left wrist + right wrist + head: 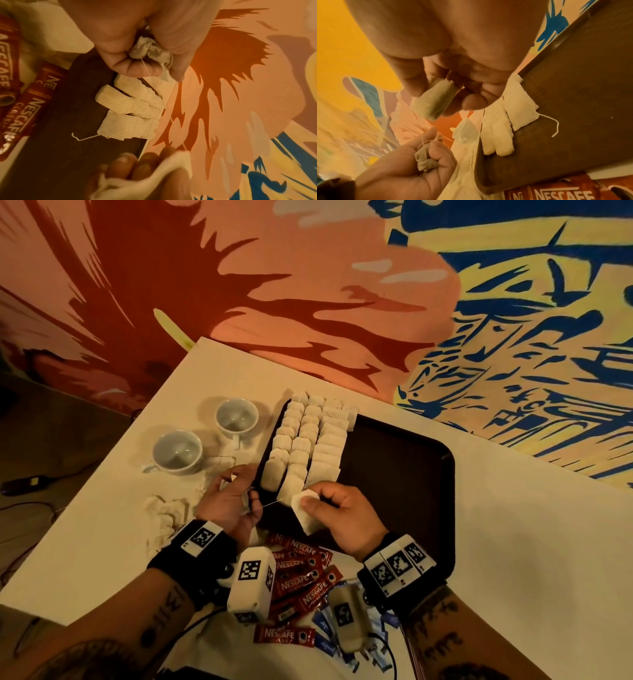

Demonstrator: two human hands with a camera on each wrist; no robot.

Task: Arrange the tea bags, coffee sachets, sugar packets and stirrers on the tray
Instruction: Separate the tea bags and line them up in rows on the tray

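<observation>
the right hand (337, 517) pinches 1 tea bag (305, 513) between thumb and curled fingers, holding it just above the near-left corner of the dark tray (404, 474). the left hand (233, 501) is closed round a crumpled tea bag (149, 47) in its palm, and a thin string (270, 504) runs taut from it across to the bag in the right hand. 3 rows of tea bags (305, 443) already lie on the left part of the tray, their long run going away from the person; the rest of the tray is bare. the held bag sits just at the near end of the rows, so the right hand is the nearer one for the placing. judgement: the string must come free before the bag can be laid flat. coffee sachets (301, 573) and blue packets (325, 642) lie on the worktop (513, 542) near the wrists, not on the tray. loose tea bags (164, 515) lie on the worktop left of the left hand. no stirrers can be made out.
</observation>
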